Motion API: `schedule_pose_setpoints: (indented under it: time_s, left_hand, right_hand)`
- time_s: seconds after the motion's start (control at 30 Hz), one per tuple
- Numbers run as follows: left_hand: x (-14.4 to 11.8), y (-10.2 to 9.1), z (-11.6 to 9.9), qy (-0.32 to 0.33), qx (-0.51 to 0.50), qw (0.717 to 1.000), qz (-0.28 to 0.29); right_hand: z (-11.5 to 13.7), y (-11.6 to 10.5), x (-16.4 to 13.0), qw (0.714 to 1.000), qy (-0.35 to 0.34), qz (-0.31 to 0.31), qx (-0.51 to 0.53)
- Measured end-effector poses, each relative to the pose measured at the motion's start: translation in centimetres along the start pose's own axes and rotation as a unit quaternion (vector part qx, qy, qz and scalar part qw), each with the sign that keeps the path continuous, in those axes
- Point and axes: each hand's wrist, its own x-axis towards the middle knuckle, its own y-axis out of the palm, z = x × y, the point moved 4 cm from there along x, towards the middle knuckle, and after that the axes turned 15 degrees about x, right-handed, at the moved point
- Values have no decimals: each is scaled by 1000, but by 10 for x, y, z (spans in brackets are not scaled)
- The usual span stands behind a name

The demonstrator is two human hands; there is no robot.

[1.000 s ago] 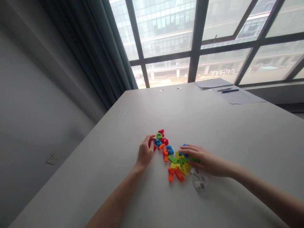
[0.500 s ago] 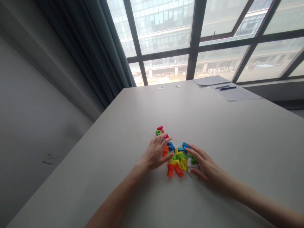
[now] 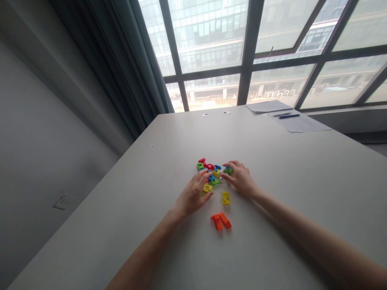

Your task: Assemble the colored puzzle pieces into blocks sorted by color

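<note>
Blocks (image 3: 211, 173) now farther up table (image 3: 272, 161), both hands (image 3: 193, 195) loosely open, nr window (image 3: 211, 36).

head view | looks forward-down | table (image 3: 272, 169) near | window (image 3: 211, 44) beyond

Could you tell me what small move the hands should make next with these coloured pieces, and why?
Probably the right hand should reach back for the yellow piece and the two orange pieces: they lie apart, nearer the person, while both hands rest on the pile of pieces farther up the table.
</note>
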Motion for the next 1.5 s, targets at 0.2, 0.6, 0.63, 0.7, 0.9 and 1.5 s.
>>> schedule_pose_setpoints:
  time_s: [0.2, 0.6, 0.63, 0.7, 0.9, 1.5]
  left_hand:
    - [-1, -1, 26, -93, -50, 991, -76]
    - [-6, 8, 50, -213, -77, 968, -112]
    - [-6, 9, 50, -214, -79, 968, -107]
    - [-6, 10, 48, -212, -85, 970, -90]
    - [1, 2, 26, -123, -110, 986, 12]
    - [-47, -5, -13, 35, 217, 975, 39]
  right_hand:
    - [4, 9, 38, 997, 4, 62, -36]
    - [31, 23, 22, 969, -102, 209, 86]
    - [32, 19, 14, 965, -98, 217, 106]
    - [29, 7, -3, 962, -71, 221, 144]
    - [-3, -29, -57, 991, -15, 111, 75]
    - [-9, -8, -32, 998, -6, 4, 55]
